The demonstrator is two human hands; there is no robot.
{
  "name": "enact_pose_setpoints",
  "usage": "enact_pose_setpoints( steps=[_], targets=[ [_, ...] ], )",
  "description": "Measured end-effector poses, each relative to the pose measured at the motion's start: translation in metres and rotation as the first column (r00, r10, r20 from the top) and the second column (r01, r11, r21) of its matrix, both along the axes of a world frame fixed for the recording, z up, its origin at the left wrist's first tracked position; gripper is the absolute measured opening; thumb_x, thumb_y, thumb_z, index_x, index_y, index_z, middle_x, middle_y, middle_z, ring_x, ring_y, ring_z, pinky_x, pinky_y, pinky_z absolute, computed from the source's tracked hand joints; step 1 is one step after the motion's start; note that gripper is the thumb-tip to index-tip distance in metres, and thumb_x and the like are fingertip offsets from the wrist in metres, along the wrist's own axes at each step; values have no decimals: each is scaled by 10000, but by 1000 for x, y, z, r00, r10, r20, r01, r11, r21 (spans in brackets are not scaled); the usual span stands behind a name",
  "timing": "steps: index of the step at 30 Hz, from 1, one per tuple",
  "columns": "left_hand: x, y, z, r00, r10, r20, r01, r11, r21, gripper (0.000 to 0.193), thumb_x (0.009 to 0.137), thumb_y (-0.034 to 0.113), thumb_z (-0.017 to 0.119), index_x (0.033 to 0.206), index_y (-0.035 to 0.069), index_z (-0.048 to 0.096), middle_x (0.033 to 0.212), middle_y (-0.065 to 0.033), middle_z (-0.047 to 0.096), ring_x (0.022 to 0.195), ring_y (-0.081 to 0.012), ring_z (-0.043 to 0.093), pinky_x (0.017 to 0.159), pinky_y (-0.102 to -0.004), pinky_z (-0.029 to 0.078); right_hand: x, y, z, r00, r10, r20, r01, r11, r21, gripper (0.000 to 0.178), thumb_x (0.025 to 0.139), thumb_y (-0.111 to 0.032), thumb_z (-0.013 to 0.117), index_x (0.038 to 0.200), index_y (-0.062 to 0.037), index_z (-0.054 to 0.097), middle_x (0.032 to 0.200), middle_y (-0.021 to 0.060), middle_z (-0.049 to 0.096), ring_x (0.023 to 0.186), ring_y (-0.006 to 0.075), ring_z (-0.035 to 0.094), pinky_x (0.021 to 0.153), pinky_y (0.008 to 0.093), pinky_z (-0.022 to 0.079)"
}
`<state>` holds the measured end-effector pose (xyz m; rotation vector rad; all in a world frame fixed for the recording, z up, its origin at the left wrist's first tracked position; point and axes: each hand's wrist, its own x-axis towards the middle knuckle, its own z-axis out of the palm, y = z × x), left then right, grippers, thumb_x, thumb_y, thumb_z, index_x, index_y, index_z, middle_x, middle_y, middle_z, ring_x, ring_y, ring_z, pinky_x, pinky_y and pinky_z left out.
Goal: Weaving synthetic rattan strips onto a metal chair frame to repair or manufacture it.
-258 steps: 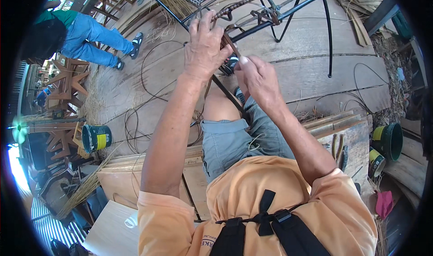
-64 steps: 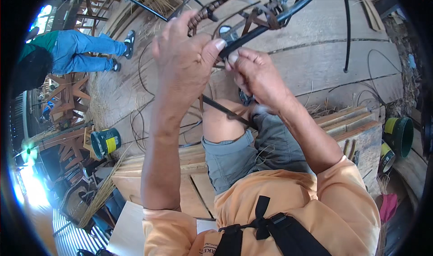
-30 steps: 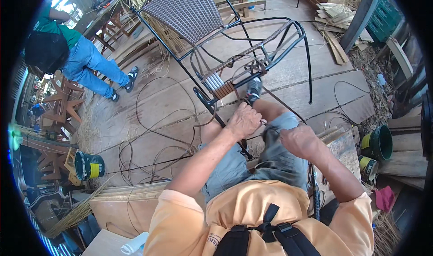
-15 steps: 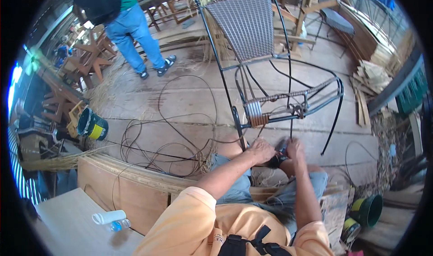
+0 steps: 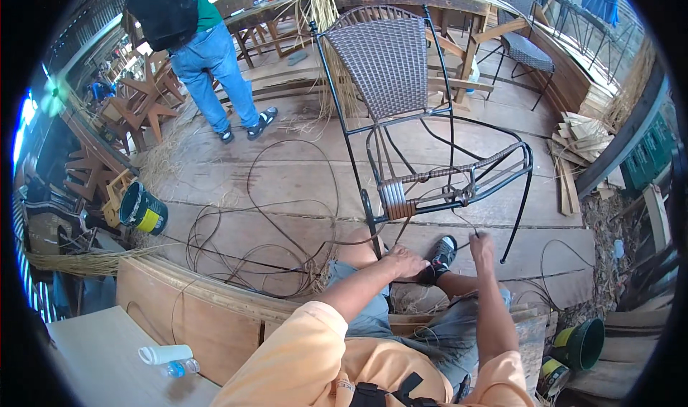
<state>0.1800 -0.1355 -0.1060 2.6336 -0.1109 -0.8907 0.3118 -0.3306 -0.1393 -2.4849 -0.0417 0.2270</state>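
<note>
In front of me stands a black metal chair frame (image 5: 367, 217) with a woven brown back (image 5: 387, 63). Brown weaving strand (image 5: 390, 190) is wrapped closely around its near left corner and along a seat rail. My right hand (image 5: 482, 251) is closed, pinching a thin strand end (image 5: 466, 219) that runs up to the seat rail. Below the wrapped corner, my left hand (image 5: 407, 262) is closed around a brown strand (image 5: 402, 231) hanging from the frame. Something small and reddish shows at the left fingertips, too small to name.
Loose coils of strand (image 5: 251, 242) lie on the wooden floor to the left. A person in jeans (image 5: 211, 63) stands at the far left near a workbench (image 5: 444, 2). Dark buckets (image 5: 140, 206) and wood boards (image 5: 193, 299) are nearby. Another woven chair (image 5: 529, 52) stands far right.
My right hand has moved away from the left, to the right and slightly down, with the strand end. My left hand has shifted slightly left and down. The view has tilted up a little.
</note>
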Motion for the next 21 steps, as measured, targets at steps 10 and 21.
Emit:
enact_pose_setpoints(
  steps=[10,21],
  targets=[
    [14,-7,-66,968,178,-177,-171,984,57,509,925,433,342,1189,56,560,1238,-192,522,1163,-363,480,972,-469,347,-26,79,91,714,607,349,-645,764,-9,203,873,-225,528,858,-35,596,833,182,583,854,347,551,746,421,460],
    [23,-5,-19,940,300,-163,-308,951,-20,656,914,527,228,1167,23,564,1230,-198,524,1176,-348,468,1010,-425,317,-5,81,62,779,493,387,-499,861,-93,274,866,-274,525,719,-56,603,712,181,604,677,367,596,603,451,485]
  ],
)
